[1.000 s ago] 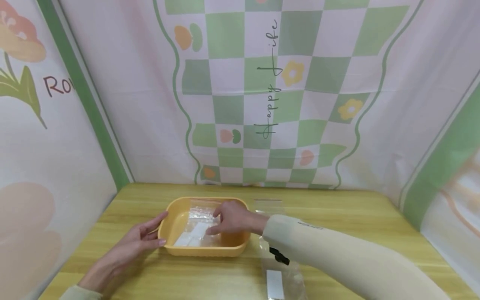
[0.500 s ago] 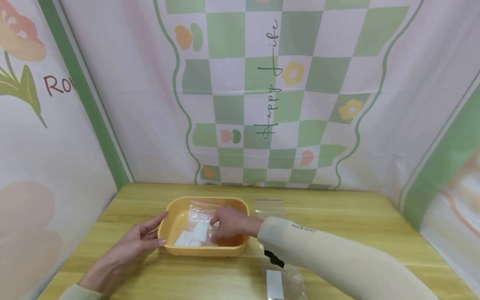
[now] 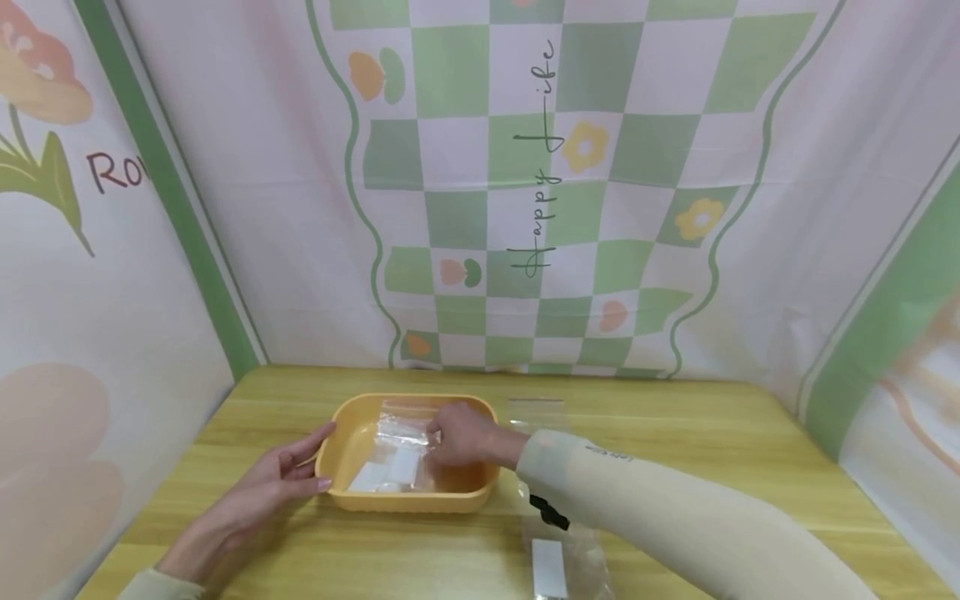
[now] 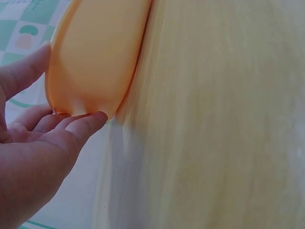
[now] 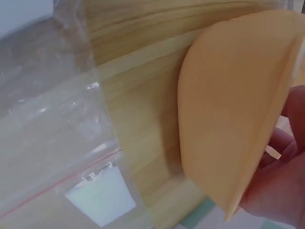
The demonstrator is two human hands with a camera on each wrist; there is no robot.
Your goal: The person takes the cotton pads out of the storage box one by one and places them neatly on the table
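Note:
An orange-yellow plastic basin (image 3: 411, 503) stands on the wooden table. My left hand (image 3: 277, 482) holds its left end, thumb and fingers spread around the rounded wall; in the left wrist view several fingertips (image 4: 97, 117) press against that end. Inside lie clear zip bags (image 3: 401, 427) with white labels or cards (image 3: 407, 465), overlapping in the left and middle part. My right hand (image 3: 465, 435) reaches in over the right rim, fingers bent down beside the bags. Its fingertips are partly hidden, and I cannot tell whether they pinch a bag.
More clear zip bags (image 3: 536, 408) lie flat on the table right of the basin, partly under my right sleeve (image 3: 637, 492). A white card (image 3: 549, 569) shows in the nearer one. A printed curtain (image 3: 555, 208) hangs behind the table (image 3: 675, 408).
My right hand's fingers have moved from pointing across the bags to bending deeper into the basin. The upper bag and its white card have shifted slightly. My left hand stays in place.

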